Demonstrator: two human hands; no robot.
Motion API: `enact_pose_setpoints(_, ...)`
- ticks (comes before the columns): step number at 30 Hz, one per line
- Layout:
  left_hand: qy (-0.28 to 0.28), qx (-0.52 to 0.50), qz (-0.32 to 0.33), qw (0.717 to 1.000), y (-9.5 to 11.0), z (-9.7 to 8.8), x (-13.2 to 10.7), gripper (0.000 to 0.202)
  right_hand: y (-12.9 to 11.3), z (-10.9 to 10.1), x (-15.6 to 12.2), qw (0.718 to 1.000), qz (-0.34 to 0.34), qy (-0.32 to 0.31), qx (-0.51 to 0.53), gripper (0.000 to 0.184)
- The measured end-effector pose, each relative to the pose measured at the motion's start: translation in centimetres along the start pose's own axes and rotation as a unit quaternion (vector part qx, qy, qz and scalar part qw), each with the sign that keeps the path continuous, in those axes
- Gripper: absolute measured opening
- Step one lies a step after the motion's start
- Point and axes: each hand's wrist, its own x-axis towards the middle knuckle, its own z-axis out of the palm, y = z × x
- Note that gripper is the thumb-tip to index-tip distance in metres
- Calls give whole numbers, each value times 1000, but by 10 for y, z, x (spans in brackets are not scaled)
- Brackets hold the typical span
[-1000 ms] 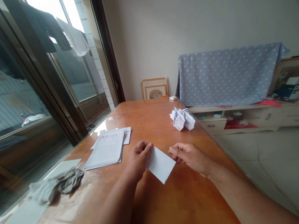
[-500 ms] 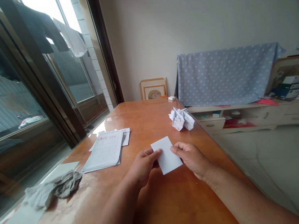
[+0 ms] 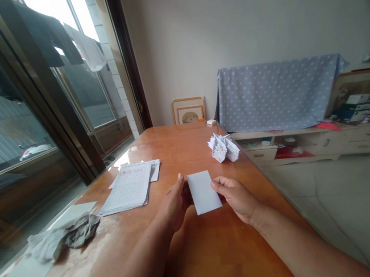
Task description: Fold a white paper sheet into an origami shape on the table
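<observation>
White rectangular paper (image 3: 205,194), plain and apparently folded, is held just above the glossy orange-brown wooden tabletop (image 3: 216,260), between a person's two bare hands. The right hand (image 3: 237,195) has its grip clamped on the paper's right edge, thumb on the front face and fingers behind. The left hand (image 3: 176,202) has its grip apart: the thumb stands up clear of the paper, with the fingers curled just beside or behind its left edge; whether they touch is hard to tell. For good handling, the right pinch should probably stay light but steady, so the sheet neither slips nor creases, while the left thumb comes down flat and the edges are kept even.

To the left on the tabletop lies a crumpled dark grey cloth (image 3: 81,230), touching a paler one. Farther on rests a stack of printed white sheets (image 3: 127,188) with red marks on top. Beyond the hands, to the right, sits a spiky cluster of folded white paper (image 3: 224,148). Farthest back, a blue-grey cloth with white dots (image 3: 277,95) hangs before a plain wall.
</observation>
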Motion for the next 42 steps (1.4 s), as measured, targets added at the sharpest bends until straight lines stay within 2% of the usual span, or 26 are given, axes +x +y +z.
enact_pose_setpoints(7,13,-33,-28,999,5,1,1,45,-2,0,-3,999,18,-26,37,32)
enact_pose_setpoints(10,26,-5,0,1000,4,2,0,38,-2,0,-3,997,24,-34,62,31)
enact_pose_setpoints(14,79,73,51,993,2,3,-1,26,-1,0,-1,997,23,-29,66,31)
enact_pose_setpoints(18,112,115,72,984,3,5,-3,30,0,3,-1,998,29,-23,56,34)
enact_pose_setpoints(21,128,137,77,979,5,8,-4,24,0,5,-3,998,34,-21,47,36)
enact_pose_setpoints(28,128,129,56,982,10,8,-5,14,-1,6,-5,998,38,-19,45,36)
enact_pose_setpoints(31,127,140,52,981,9,6,-5,16,0,5,-5,998,41,-19,34,34)
enact_pose_setpoints(38,145,138,61,978,7,3,-2,18,3,4,-5,998,41,-15,43,33)
enact_pose_setpoints(42,136,131,81,979,6,3,-2,11,3,3,-3,997,36,-14,60,32)
